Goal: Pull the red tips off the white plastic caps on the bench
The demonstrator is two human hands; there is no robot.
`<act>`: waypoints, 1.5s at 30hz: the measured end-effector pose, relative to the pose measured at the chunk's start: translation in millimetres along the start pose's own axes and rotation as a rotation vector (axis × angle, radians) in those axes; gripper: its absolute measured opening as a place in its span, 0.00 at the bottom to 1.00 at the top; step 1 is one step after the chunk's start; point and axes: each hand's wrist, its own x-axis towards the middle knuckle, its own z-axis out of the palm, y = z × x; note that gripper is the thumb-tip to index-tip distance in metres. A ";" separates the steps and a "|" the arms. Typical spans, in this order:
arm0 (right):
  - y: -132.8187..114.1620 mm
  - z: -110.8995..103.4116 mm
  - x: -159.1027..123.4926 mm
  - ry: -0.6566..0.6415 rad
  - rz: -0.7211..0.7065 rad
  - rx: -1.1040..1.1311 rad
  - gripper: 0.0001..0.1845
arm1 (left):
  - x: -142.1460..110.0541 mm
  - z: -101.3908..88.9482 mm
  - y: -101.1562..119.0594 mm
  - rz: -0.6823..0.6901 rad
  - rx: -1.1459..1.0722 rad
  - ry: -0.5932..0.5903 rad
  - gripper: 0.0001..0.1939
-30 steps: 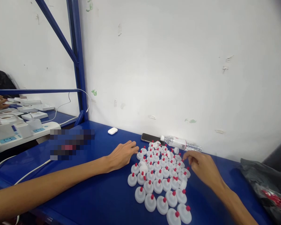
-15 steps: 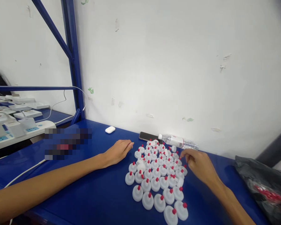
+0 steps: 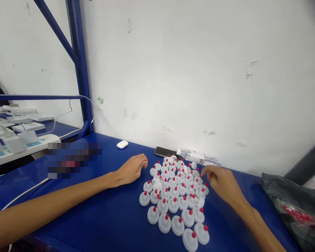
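Our left hand (image 3: 131, 170) lies flat on the blue table (image 3: 105, 213), fingers loosely curled, holding nothing, just beside the left edge of the caps (image 3: 174, 197). These white caps with red tips stand packed in rows mid-table. Our right hand (image 3: 222, 183) hovers at the cluster's right edge, fingers bent toward the caps; we can't tell whether that grip holds one. A phone (image 3: 162, 152) and water bottle (image 3: 196, 157) lie by the wall behind; a black bag (image 3: 291, 199) lies on the right.

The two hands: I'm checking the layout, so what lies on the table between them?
In the head view, the cluster of white caps with red tips fills the stretch between the left hand and right hand.
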 end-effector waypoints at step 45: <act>-1.1 -0.7 -0.2 0.017 -0.007 -0.001 0.18 | -0.6 1.8 1.7 -0.058 -0.006 0.045 0.13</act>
